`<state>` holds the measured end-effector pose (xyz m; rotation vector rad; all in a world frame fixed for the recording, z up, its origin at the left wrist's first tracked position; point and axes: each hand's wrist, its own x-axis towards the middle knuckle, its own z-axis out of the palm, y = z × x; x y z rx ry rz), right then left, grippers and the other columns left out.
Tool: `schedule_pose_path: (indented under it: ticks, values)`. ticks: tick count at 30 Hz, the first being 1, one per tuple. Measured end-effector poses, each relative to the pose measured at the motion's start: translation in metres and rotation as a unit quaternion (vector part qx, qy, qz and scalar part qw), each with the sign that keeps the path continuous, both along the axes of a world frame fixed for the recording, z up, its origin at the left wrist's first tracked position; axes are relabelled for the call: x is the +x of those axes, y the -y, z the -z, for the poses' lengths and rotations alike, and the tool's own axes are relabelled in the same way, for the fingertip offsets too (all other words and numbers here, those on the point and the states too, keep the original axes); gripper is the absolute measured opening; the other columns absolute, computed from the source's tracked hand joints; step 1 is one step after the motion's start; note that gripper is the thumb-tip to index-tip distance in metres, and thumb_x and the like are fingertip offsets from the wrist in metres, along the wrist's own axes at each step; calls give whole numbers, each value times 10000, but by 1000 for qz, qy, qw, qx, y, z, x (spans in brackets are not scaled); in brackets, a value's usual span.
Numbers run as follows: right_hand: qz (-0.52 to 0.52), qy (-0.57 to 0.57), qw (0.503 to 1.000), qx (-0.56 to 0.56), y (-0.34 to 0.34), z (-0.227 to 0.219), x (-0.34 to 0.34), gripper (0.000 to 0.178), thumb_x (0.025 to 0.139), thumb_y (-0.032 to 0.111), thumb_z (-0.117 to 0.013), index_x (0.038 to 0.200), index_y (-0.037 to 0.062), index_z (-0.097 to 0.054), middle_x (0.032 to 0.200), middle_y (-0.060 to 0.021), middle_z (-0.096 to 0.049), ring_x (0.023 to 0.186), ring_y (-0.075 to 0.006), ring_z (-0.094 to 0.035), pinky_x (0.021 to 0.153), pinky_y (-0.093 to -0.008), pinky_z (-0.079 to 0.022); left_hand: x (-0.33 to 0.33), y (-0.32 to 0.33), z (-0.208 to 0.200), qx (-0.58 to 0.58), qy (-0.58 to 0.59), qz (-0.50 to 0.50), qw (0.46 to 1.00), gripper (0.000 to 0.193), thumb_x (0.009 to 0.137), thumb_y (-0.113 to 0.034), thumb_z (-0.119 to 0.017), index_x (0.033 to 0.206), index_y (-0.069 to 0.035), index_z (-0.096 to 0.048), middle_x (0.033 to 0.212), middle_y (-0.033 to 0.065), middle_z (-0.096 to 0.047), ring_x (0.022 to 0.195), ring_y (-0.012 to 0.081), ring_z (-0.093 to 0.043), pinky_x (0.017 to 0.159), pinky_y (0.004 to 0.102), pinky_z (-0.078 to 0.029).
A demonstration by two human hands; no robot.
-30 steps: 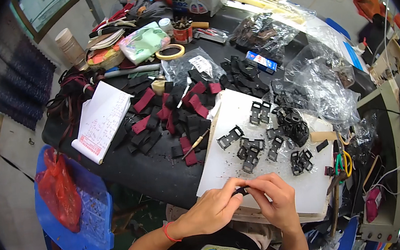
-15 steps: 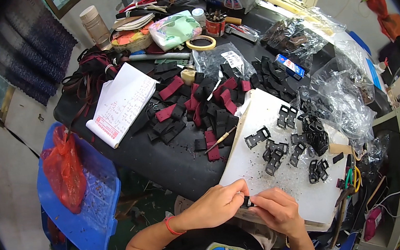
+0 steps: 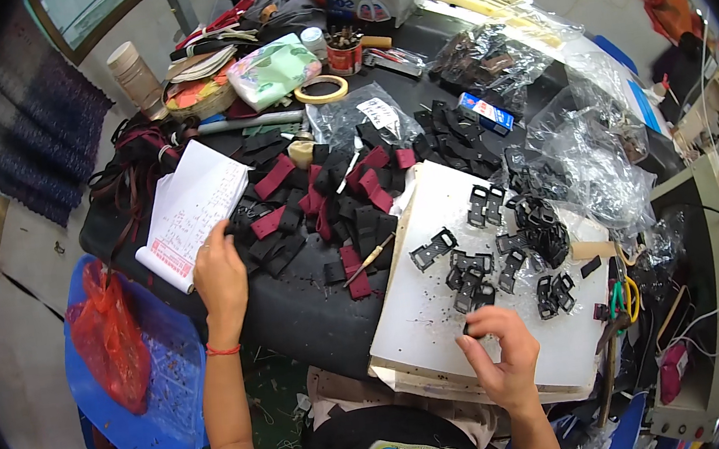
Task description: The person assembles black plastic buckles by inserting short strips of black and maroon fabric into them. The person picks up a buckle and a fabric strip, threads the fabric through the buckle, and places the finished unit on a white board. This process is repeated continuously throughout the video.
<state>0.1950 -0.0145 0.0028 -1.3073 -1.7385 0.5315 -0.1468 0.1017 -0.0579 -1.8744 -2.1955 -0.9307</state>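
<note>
**Two hands apart over a crowded work table**

The left hand (image 3: 219, 279) is stretched to the left middle of the frame. It lies on the black table (image 3: 298, 305), fingers bent down on the edge of a heap of black and dark red strap pieces (image 3: 323, 206), just beside the lower corner of an open notebook (image 3: 192, 211). If it grips a piece or only touches the heap, I cannot tell, because the fingertips are hidden. A thin red band is around this wrist.

The right hand (image 3: 500, 354) is in the lower centre, over the near part of a white board (image 3: 427, 323). Its fingers are curled together and they pinch a small black buckle part (image 3: 469, 329) at the fingertips, close above the board.

Higher on the same board lie many black plastic buckles (image 3: 485, 255), some single, some in a pile toward the right. A thin wooden stick (image 3: 369, 260) lies on the table between the straps and the board. In the upper right of the frame are clear plastic bags (image 3: 599, 164) with more black parts. A roll of tape (image 3: 321, 89) is in the upper centre. At the lower left, below the table, a blue tray (image 3: 164, 403) holds a red bag (image 3: 109, 338).
</note>
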Motion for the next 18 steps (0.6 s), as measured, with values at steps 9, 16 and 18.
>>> schedule_pose_path:
  ticks: [9, 16, 18]
  values:
    - [15, -131, 990, -52, 9, -16, -5, 189, 740, -69, -699, 904, 22, -672, 882, -100, -626, 658, -111, -571, 548, -214, -461, 124, 57, -68, -80, 514, 224, 824, 206, 896, -29, -576, 1083, 46, -620, 900, 86, -656, 760, 119, -631, 669, 252, -528]
    - [65, -161, 982, -75, 7, -19, -11, 204, 750, -23, -718, 936, 46, -673, 862, -55, -587, 581, -66, -490, 474, -209, -387, 187, 86, -70, -169, 602, 316, 714, 235, 943, -104, -545, 1109, 42, -626, 830, 46, -663, 739, 57, -598, 655, 208, -509]
    - [86, -171, 979, -73, 9, -16, -8, 190, 763, -5, -714, 941, 47, -671, 859, -45, -568, 582, -61, -475, 485, -209, -378, 189, 89, -66, -192, 583, 327, 719, 238, 940, -113, -554, 1115, 27, -631, 732, 0, -621, 646, 17, -516, 560, 187, -431]
